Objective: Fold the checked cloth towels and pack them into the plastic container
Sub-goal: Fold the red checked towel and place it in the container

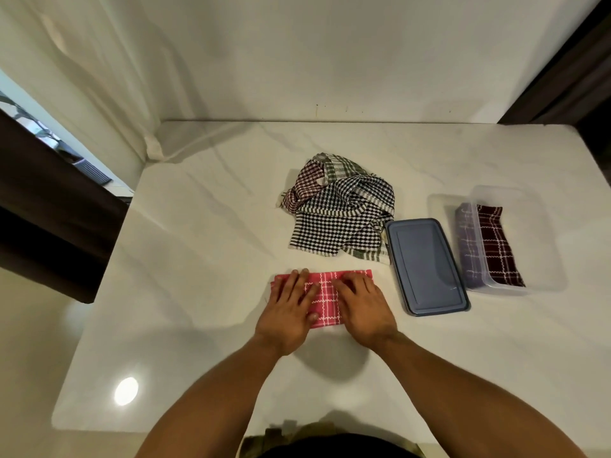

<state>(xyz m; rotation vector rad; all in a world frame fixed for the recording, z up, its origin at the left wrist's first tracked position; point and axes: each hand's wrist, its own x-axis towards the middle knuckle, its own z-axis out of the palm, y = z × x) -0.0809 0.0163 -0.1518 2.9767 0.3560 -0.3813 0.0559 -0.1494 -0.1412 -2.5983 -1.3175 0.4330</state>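
Both hands flat, left hand [291,304] and right hand [360,305] pressing the folded pink checked towel [325,297], unfolded checked towels [340,209] heaped behind, blue lid [426,266] beside clear plastic container [542,239], maroon checked towel [499,249] inside

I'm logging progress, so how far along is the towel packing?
Done: a purple towel and a dark red towel lie folded in the plastic container. In hand: left hand and right hand press the pink towel flat. Left: the heap of unfolded towels, then the blue lid.
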